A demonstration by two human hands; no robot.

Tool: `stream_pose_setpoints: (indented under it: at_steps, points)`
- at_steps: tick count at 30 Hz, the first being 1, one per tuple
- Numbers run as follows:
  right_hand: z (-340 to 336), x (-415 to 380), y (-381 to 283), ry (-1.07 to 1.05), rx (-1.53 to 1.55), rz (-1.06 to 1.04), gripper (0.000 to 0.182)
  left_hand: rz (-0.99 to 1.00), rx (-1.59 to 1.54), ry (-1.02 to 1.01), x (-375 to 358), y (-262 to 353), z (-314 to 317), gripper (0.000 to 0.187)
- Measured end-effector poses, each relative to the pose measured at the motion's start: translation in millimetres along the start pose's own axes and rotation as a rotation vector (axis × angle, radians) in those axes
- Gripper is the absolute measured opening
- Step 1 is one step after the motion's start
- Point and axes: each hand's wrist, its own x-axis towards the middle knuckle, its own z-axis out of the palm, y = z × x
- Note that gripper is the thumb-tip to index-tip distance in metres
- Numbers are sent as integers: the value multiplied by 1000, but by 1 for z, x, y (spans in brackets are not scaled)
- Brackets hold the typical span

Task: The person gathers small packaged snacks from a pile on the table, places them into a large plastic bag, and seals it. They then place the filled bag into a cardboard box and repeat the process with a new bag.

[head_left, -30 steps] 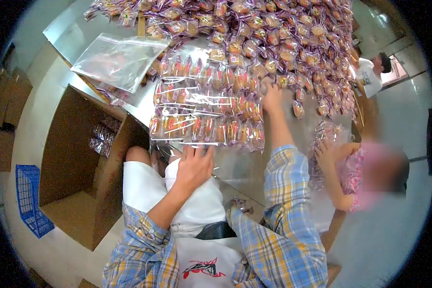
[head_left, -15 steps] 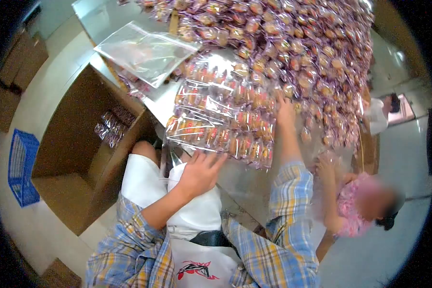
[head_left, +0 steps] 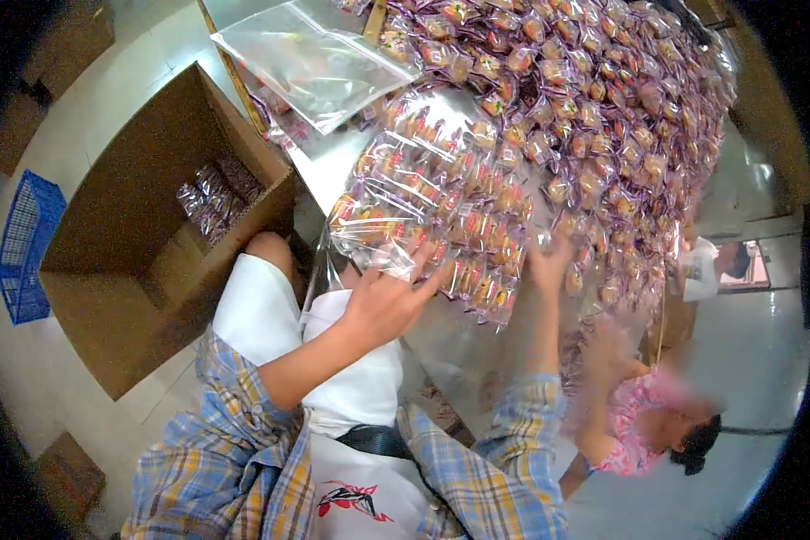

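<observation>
A clear bag packed with rows of wrapped snacks (head_left: 459,202) lies at the table's near edge. My left hand (head_left: 391,292) rests on its near left side with fingers spread over the plastic. At the bag's right edge is my right hand (head_left: 549,261), its fingers bent and slightly blurred; what they hold, if anything, is too small to tell. Beyond the bag, a large heap of single wrapped snacks (head_left: 594,135) covers the table. Empty clear bags (head_left: 319,63) lie flat at the back left of the packed bag.
An open cardboard box (head_left: 108,225) with some packed bags (head_left: 216,198) inside stands to the left. Behind it is a blue crate (head_left: 29,247). A co-worker in a pink top (head_left: 634,418) is at the right, arms toward the heap. Another person (head_left: 702,270) is farther right.
The view has shifted a little. My left hand has moved onto the bag, its fingers now over the plastic. My right hand has come down along the bag's right edge.
</observation>
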Motion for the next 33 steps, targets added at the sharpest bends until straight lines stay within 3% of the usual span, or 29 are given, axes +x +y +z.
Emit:
stream_pose_setpoints:
  at_steps: [2, 5, 9, 11, 13, 18, 22, 23, 29, 33]
  points:
    - [-12, -35, -13, 87, 491, 133, 81, -18, -58, -26, 3, -5, 6, 53]
    - [-83, -108, -137, 75, 682, 46, 86, -30, -54, -30, 6, -9, 11, 46]
    - [-87, -207, -183, -141, 583, -516, 74, -45, -69, -53, 9, -15, 17, 49]
    - [-68, -242, -202, -283, 445, -527, 64, -7, -17, -49, 17, -18, 6, 58]
    - [-48, -260, -206, -251, 184, -437, 65, 5, -42, -40, 20, -22, 3, 59]
    - [-19, -257, -204, -5, -68, -293, 66, 22, -21, -95, 19, -26, 1, 64]
    - [-21, -249, -220, -72, 6, -275, 66, 15, -46, -132, 24, -28, -1, 68]
    - [-20, -248, -221, -50, -12, -406, 60, 23, -43, -147, 22, -30, 1, 69]
    - [-3, -250, -177, -146, 147, -527, 66, 58, 33, -91, 21, -32, 5, 59]
    - [-13, -204, -178, -113, 134, -913, 60, 49, 28, -26, 20, -31, 10, 51]
